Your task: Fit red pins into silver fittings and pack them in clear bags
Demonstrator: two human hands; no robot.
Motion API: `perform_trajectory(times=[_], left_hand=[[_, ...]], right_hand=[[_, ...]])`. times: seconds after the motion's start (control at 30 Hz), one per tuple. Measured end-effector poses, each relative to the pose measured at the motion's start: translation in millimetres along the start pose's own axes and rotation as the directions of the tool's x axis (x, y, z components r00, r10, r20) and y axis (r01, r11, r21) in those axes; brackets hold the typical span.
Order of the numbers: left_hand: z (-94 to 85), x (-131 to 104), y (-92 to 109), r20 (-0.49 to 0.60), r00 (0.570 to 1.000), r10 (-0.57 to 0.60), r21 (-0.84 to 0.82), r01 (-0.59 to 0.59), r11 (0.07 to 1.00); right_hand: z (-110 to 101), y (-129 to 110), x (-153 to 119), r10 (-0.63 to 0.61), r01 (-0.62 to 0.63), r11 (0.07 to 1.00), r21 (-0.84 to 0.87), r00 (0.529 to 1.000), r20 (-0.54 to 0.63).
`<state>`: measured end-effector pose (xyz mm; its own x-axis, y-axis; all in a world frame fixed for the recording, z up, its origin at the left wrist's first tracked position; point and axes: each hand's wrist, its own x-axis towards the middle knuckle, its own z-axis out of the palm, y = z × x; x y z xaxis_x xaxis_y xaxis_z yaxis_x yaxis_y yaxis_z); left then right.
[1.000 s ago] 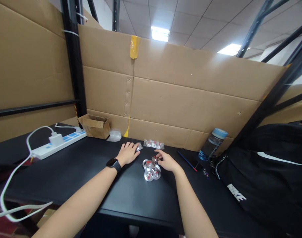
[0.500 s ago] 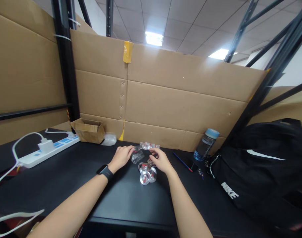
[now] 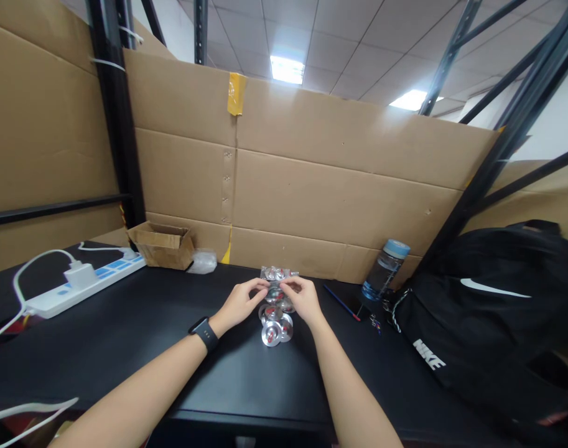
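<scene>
My left hand (image 3: 241, 303) wears a dark watch (image 3: 203, 333). Its thumb and fingers are pinched at the left edge of a shiny round disc in clear plastic (image 3: 275, 295). Across from it, my right hand (image 3: 305, 300) pinches the right edge of the same disc. Just below both hands lies a small cluster of silvery round discs (image 3: 271, 334) with red marks in their middles, overlapping on the black table. Behind the fingertips rests a clear plastic packet (image 3: 277, 273) with more shiny discs inside. What the discs are I cannot make out.
On the left are a white power strip (image 3: 55, 301), an open cardboard box (image 3: 167, 249) and a clear plastic bag (image 3: 203, 262). To the right lie a blue pen (image 3: 340, 303) and keys (image 3: 376, 322), near a water bottle (image 3: 386, 270) and a black backpack (image 3: 489, 336). Cardboard (image 3: 311, 199) walls the back.
My left hand has moved right with the plastic-wrapped piece, which now sits between both hands above the cluster. My right hand has shifted slightly and now grips it too.
</scene>
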<state>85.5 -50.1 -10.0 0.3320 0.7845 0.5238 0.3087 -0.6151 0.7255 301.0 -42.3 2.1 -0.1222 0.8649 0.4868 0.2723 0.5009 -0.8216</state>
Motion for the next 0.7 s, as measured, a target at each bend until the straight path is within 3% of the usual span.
perform_trajectory(times=[0.23, 0.33, 0.53, 0.7], left_hand=[[-5.2, 2, 4, -0.158, 0.987, 0.032, 0.108, -0.015, 0.994], [-5.3, 2, 7, -0.207, 0.978, 0.033, 0.039, -0.026, 0.999], [2.8, 0, 8, -0.141, 0.99, -0.002, -0.279, -0.037, 0.96], [5.5, 2, 4, -0.135, 0.99, -0.043, -0.3, 0.001, 0.954]], right_hand=[[3, -9, -1, -0.045, 0.03, 0.995, -0.096, 0.985, -0.164], [6, -13, -2, -0.038, 0.034, 0.999, -0.024, 0.983, -0.18], [13, -18, -5, 0.024, 0.004, 0.992, 0.128, 0.976, -0.215], [9, -19, -7, 0.031, -0.024, 0.999, 0.044, 0.986, -0.166]])
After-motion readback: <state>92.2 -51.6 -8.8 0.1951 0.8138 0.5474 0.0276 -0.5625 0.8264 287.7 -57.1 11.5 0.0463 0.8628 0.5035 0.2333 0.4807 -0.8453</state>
